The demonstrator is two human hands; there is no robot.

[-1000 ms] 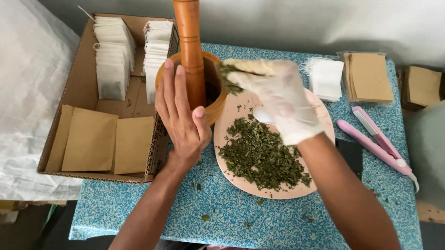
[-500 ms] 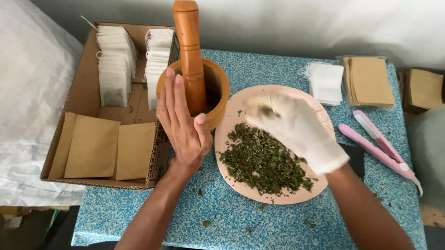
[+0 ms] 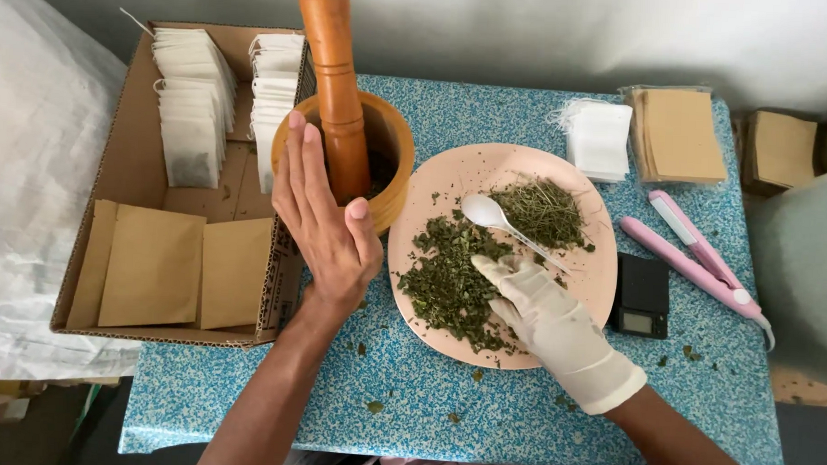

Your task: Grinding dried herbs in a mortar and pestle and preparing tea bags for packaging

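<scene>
From the head view, the bare left hand (image 3: 327, 222) lies open, fingers flat and straight, against the side of the round wooden mortar (image 3: 390, 158) where a turned wooden pestle (image 3: 334, 83) stands upright. The gloved right hand (image 3: 544, 310) rests loosely spread, gripping nothing, on the dried green herb flakes (image 3: 448, 280) heaped on the pale pink plate (image 3: 577, 266). These flakes look light, brittle and crumbly, best pinched gently or scooped with the white plastic spoon (image 3: 487, 213) just beside the fingertips.

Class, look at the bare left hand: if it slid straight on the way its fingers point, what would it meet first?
Probably the round wooden mortar: the left hand already lies against its side, though height is unclear.
</scene>
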